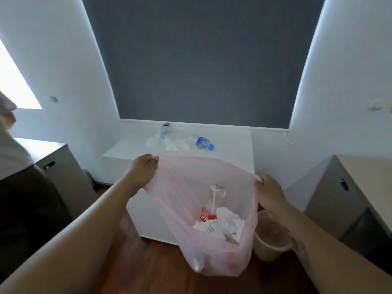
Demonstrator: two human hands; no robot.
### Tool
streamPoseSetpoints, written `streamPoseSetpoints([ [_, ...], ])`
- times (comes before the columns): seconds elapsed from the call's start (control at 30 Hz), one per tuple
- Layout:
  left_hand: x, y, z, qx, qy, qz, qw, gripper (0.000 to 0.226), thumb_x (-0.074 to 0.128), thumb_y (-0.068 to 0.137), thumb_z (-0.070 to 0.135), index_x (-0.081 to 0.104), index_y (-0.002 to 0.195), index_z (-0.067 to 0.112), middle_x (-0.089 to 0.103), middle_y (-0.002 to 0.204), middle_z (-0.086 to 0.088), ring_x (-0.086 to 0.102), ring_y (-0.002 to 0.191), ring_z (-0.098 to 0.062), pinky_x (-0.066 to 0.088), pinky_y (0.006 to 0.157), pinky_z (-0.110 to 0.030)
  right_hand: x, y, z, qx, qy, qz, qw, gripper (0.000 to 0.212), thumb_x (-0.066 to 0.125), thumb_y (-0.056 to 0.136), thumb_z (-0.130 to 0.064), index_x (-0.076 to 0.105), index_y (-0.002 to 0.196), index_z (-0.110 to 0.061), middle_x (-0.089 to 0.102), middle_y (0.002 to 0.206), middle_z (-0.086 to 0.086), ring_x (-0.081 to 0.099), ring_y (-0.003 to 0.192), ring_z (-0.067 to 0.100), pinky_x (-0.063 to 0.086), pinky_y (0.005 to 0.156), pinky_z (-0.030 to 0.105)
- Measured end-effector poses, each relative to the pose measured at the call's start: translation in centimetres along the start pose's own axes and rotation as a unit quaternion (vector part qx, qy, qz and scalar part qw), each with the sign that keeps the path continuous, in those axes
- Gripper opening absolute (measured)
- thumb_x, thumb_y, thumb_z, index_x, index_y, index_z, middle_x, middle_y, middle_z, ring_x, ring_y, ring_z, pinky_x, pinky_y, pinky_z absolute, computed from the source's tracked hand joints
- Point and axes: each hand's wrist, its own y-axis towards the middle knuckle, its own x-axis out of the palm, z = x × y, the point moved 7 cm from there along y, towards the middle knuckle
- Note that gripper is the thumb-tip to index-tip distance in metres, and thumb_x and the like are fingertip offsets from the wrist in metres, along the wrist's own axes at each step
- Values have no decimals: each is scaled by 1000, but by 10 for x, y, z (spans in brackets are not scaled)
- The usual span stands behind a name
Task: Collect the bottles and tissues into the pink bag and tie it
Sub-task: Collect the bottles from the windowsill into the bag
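Now the pink bag (180,187) hangs open, a cola bottle (209,215) and crumpled tissues (224,221) inside, its rim pinched in the curled fingers of the left hand (146,168) and right hand (269,194). Beyond it lie a blue-capped bottle (202,143), seemingly a second bottle (165,128), and loose tissues (172,144); bring its wide mouth beside them.

The bag (191,187) is thin, translucent pink plastic film, softly creased, and inside it lie a clear, glossy plastic cola bottle (214,200) with a shiny red label and crumpled white paper tissues (227,221). At 12 o'clock from it the cabinet (233,149) is smooth, matt white and carries a clear plastic water bottle (202,142) with a blue cap, below a blind (201,60) that looks like matt grey cloth. The floor (148,272) at 7 o'clock is reddish wood with a slight sheen, and the bin (271,249) at 4 o'clock is smooth beige plastic.
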Motion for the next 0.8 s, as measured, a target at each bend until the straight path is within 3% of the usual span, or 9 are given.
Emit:
streamPoseSetpoints([
  [0.13,-38,43,-58,-20,13,8,1000,39,43,105,27,56,71,13,50,66,-5,48,62,-24,32,51,-27,75,21,-57,-13,-8,-46,999,20,37,93,-10,55,88,-2,56,77,9,53,58,24,43,50,25],
  [0.3,-67,93,-117,-52,-5,12,999,39,42,106,28,55,72,14,52,65,-5,48,55,-20,34,50,-26,151,43,-95,12,-11,-97,995,23,34,92,-10,55,92,-3,55,81,11,50,60,24,43,46,25],
  [0.5,-94,139,-158,-74,-22,44,996,37,40,105,32,57,78,13,54,68,-11,48,48,-24,34,43,-23,213,73,-124,16,-36,-129,991,22,35,90,-12,55,93,-5,57,89,11,54,66,27,51,52,31],
  [0.7,-103,184,-171,-85,-39,73,993,36,41,105,34,57,81,12,52,68,-13,52,53,-28,40,45,-27,253,132,-148,-18,-84,-146,986,24,34,89,-14,56,95,-6,58,92,10,61,84,33,57,80,47],
  [0.8,-106,211,-169,-97,-41,92,990,35,43,105,32,57,80,13,48,65,-11,49,52,-27,39,47,-27,278,168,-158,-27,-66,-189,979,26,34,91,-13,57,99,-4,57,94,10,61,83,32,57,73,41],
])
